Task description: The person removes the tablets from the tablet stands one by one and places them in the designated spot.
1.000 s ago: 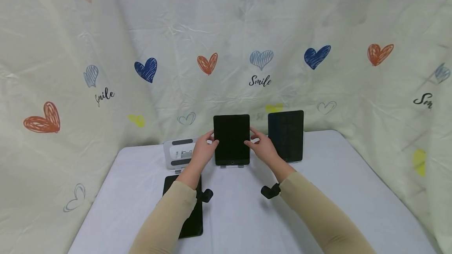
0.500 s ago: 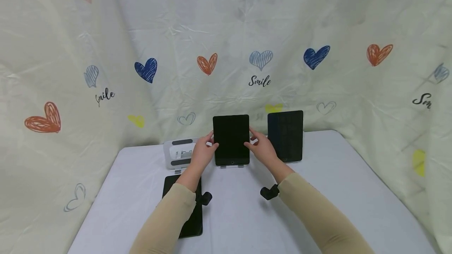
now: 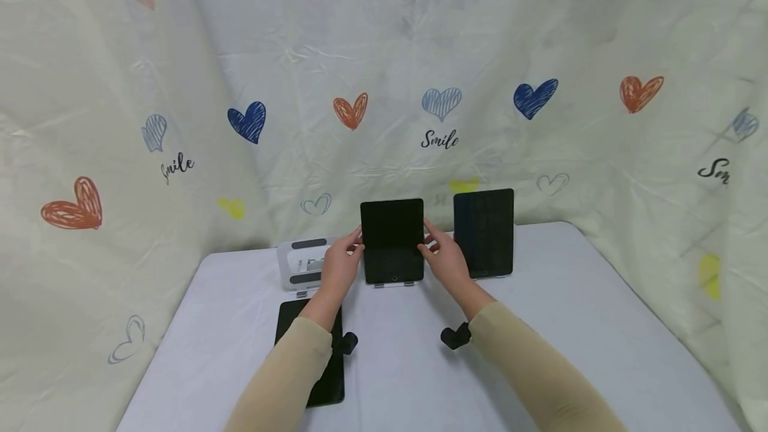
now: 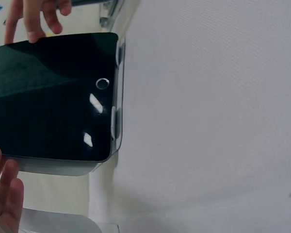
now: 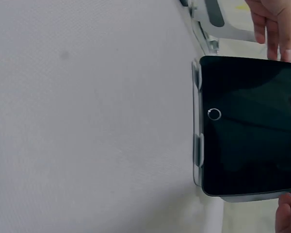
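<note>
A black tablet (image 3: 393, 242) stands upright on a clear stand (image 5: 198, 145), its lower edge behind the stand's small front clips. My left hand (image 3: 341, 262) holds the tablet's left edge, its thumb near the front rim. On the right edge, my right hand (image 3: 445, 259) does the same; most of its palm is out of frame in the right wrist view. In the left wrist view, the tablet's round home button (image 4: 102, 83) shows near the clips. The screen is dark.
A second black tablet (image 3: 483, 232) stands upright to the right. At left is another stand, grey and clear with dark pads (image 3: 306, 279). A third tablet (image 3: 327, 379) lies flat, partly under my left forearm. The white table (image 3: 408, 365) meets a heart-print curtain (image 3: 384, 159).
Both thumbs have slid outward from the tablet's front face to its side edges. The tablet's tilt looks slightly different, with a lighter reflection across its lower screen.
</note>
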The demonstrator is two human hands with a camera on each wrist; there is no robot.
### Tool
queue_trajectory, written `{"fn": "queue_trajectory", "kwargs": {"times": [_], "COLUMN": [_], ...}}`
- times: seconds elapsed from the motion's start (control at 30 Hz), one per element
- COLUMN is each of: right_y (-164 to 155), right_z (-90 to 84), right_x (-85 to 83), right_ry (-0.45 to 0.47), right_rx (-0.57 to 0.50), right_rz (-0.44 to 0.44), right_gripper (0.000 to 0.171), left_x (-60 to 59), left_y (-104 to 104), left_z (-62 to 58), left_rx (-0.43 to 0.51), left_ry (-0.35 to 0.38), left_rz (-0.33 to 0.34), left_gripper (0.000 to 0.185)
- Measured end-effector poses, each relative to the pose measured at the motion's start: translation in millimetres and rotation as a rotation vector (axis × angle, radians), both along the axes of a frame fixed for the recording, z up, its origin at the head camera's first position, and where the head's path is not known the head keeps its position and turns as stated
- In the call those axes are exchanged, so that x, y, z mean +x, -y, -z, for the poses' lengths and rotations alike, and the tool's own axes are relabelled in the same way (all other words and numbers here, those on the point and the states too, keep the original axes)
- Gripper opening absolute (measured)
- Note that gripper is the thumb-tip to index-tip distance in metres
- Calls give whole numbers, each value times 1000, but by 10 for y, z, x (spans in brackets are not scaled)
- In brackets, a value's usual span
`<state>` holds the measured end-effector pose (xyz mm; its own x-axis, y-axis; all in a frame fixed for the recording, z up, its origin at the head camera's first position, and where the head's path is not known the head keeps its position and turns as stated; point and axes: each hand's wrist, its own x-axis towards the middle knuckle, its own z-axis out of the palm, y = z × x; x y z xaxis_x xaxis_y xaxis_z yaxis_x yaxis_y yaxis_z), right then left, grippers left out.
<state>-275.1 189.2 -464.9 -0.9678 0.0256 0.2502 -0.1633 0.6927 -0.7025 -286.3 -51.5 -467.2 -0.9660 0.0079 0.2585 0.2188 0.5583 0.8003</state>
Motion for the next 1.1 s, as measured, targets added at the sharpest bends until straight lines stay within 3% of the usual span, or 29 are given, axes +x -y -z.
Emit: {"fn": "queue_trajectory", "kwargs": {"times": [0.47, 1.1], "right_y": [43, 23], "right_z": [118, 122], "right_x": [7, -18], "right_ry": [-79, -46], "right_rx": [-71, -184], "right_rz": [57, 61], "right_gripper": [57, 51], "left_x": [-4, 12], "left_y": [-15, -51], "left_z": [74, 59], "left_rx": [31, 79], "left_ry": [-65, -92], "left_rz": [-44, -59], "left_gripper": [48, 47]}}
